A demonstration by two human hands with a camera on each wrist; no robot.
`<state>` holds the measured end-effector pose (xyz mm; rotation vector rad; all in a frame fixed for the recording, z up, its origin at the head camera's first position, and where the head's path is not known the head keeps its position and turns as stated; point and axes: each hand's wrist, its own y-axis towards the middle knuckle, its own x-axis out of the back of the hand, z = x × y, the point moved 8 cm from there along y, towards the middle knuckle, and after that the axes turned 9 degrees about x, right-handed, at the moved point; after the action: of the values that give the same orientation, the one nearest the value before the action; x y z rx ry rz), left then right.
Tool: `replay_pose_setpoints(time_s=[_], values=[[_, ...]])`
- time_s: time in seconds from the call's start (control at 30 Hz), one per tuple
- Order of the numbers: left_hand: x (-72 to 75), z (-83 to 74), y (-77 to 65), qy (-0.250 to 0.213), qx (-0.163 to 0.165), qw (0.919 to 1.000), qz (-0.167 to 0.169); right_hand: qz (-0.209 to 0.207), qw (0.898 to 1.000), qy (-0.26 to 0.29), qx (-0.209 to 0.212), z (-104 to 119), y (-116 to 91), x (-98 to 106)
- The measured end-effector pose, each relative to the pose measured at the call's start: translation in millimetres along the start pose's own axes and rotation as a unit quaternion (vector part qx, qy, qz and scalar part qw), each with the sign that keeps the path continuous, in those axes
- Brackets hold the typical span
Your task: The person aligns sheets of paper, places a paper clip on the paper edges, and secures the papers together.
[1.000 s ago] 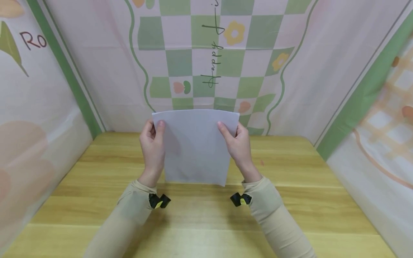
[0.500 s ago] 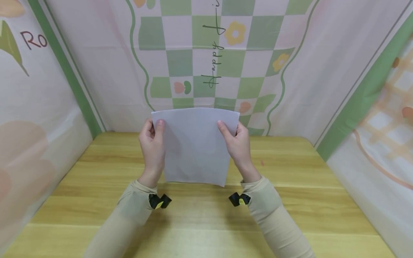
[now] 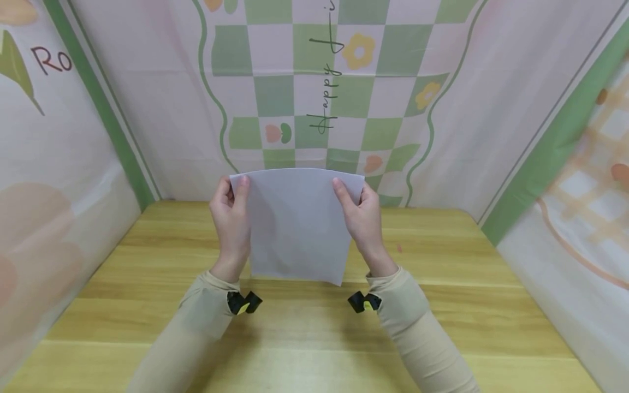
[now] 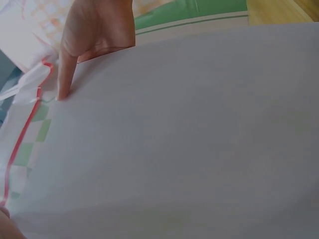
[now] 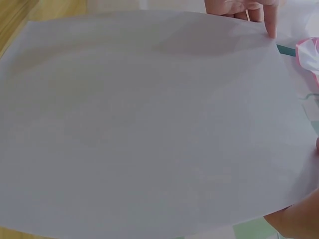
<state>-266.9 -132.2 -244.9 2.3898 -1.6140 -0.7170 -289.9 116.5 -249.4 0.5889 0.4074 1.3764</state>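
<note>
A plain white sheet of paper (image 3: 297, 229) is held up over the table in the head view, its top edge bowed slightly upward. My left hand (image 3: 232, 229) pinches its upper left corner, thumb on the near face and fingers behind. At the upper right corner, my right hand (image 3: 365, 224) grips it the same way. The sheet (image 4: 174, 134) fills most of the left wrist view, where the right hand (image 4: 102, 30) shows at its far edge. In the right wrist view the left hand (image 5: 249, 12) appears at the top and part of the right hand (image 5: 299, 216) at lower right.
Below the paper lies a wood-grain table (image 3: 304, 338). A checked green and white cloth (image 3: 339, 93) hangs behind it, with printed cloths on the left (image 3: 64, 218) and right (image 3: 589, 191). Small black and yellow devices sit at the left (image 3: 244, 302) and right (image 3: 364, 302) wrists.
Both thumbs have shifted slightly upward, closer to the paper's top edge. That edge dips a little compared with half a second ago; the grip at both corners stays.
</note>
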Motion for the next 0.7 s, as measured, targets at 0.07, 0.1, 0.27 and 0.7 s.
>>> replay_pose_setpoints(time_s=[0.07, 0.1, 0.27, 0.7], values=[[-0.7, -2.5, 0.3, -0.004, -0.003, 1.0000, 0.000, -0.004, 1.000, 0.006, 0.002, 1.6, 0.3, -0.1], [-1.2, -4.0, 0.5, -0.006, -0.006, 1.0000, -0.001, -0.007, 1.000, 0.008, 0.003, 2.4, 0.6, 0.0], [-3.3, -9.0, 2.0, -0.013, -0.020, 0.9997, -0.003, -0.015, 1.000, 0.008, 0.003, 16.1, 0.8, -0.8], [-8.0, -7.0, 9.1, 0.045, -0.003, 0.9990, -0.003, -0.048, 0.999, 0.009, 0.022, 5.3, 6.3, 4.7]])
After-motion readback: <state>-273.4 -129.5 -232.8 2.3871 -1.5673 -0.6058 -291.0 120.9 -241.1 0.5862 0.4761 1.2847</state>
